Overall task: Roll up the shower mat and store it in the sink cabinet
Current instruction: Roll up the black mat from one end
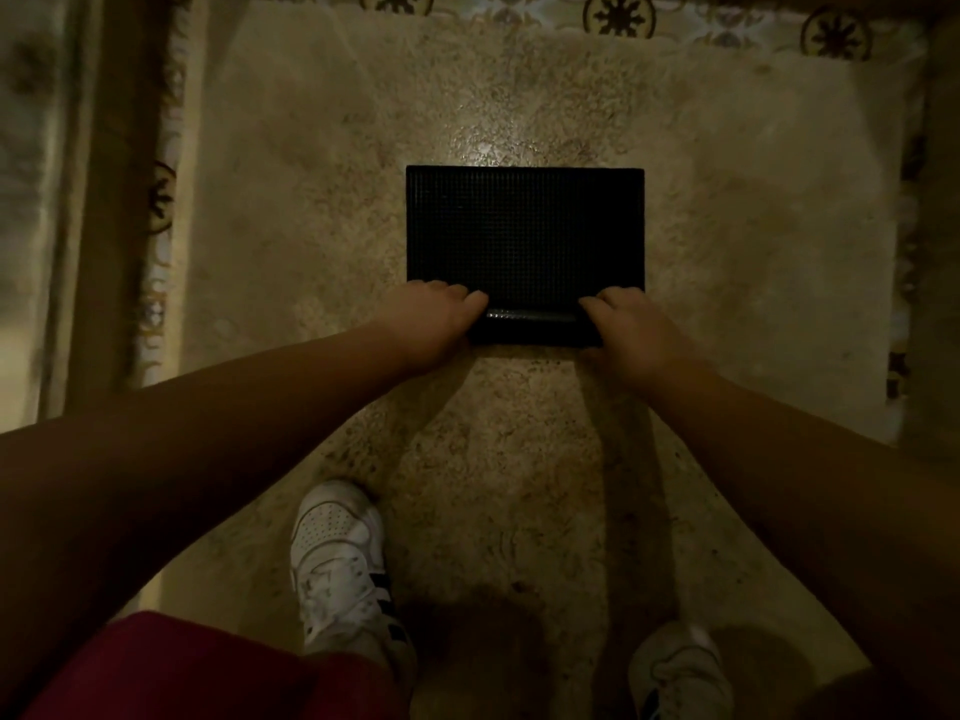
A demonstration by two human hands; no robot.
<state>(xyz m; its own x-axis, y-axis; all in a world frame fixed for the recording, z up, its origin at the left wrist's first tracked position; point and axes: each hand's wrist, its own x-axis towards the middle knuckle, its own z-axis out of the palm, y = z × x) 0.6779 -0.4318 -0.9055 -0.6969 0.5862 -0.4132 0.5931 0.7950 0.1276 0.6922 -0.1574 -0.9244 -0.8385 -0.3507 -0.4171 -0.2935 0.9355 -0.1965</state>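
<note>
The floor [519, 459] fills most of the frame: mottled stone, dimly lit, with a bright glare patch at upper centre and patterned tile along the top and left edges. The sink cabinet is not in view, so where the roll must go cannot be judged from here. The mat [524, 231], black, gridded and rectangular, lies flat at centre frame, its near edge turned over into a short first roll that shows a thin glinting strip between the hands. Two white shoes [337, 563] stand at lower centre and lower right, well apart from the mat. The left hand [436, 319] sits on the near left corner and the right hand [634, 330] on the near right corner; both sets of fingers are curled over the rolled edge, gripping it, thumbs pointing inward. Risks, as judged: the roll is only just begun, so uneven pressure from either hand would likely skew it into a cone and leave it loose. The glare suggests a smooth, possibly wet surface; the flat part of the mat could slide forward instead of feeding into the roll. A stiff mat may spring open if either grip eases. The stoop is deep and the light poor, so footing and sight of the far edge are weak.
</note>
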